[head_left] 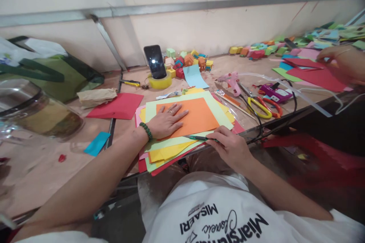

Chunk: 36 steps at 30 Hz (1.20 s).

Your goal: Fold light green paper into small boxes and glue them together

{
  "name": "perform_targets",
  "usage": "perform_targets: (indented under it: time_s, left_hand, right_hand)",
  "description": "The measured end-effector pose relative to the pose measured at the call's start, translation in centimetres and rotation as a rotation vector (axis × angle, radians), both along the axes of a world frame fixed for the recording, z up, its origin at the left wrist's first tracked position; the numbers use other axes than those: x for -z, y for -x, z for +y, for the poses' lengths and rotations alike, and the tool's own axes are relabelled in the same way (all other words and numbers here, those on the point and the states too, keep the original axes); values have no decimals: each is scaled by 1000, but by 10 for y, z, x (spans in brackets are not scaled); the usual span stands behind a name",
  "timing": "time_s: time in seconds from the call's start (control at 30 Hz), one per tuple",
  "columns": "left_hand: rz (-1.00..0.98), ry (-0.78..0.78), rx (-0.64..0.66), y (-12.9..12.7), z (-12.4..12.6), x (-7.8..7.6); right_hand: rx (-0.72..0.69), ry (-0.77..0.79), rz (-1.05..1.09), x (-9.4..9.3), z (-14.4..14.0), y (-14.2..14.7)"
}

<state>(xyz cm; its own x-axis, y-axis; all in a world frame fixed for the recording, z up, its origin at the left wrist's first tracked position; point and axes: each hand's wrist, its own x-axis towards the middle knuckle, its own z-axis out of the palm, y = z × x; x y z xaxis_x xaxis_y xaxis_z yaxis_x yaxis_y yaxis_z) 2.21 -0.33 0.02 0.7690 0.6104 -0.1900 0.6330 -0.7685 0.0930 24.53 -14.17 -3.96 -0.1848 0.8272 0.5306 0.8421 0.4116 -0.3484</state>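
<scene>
My left hand lies flat with fingers spread on an orange paper sheet, wearing a ring and a dark green bead bracelet. The sheet rests on a larger pale green sheet, over a stack of coloured papers with yellow sheets sticking out at the front. My right hand is closed round a slim green-and-black craft knife. Its tip points left along the orange sheet's near edge; whether the blade touches the paper I cannot tell.
A phone leans on a yellow tape roll near small paper cubes. Rightward are a pink glue gun, yellow-handled scissors and another person's hand by red paper. A glass jar stands left.
</scene>
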Motion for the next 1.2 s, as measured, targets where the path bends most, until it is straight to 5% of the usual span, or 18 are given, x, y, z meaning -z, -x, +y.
perform_targets:
  time_s: [1.2]
  left_hand:
    - [4,1,-1,-2,-3,-1]
  right_hand:
    - [-88,-44,-73,-5,7,39]
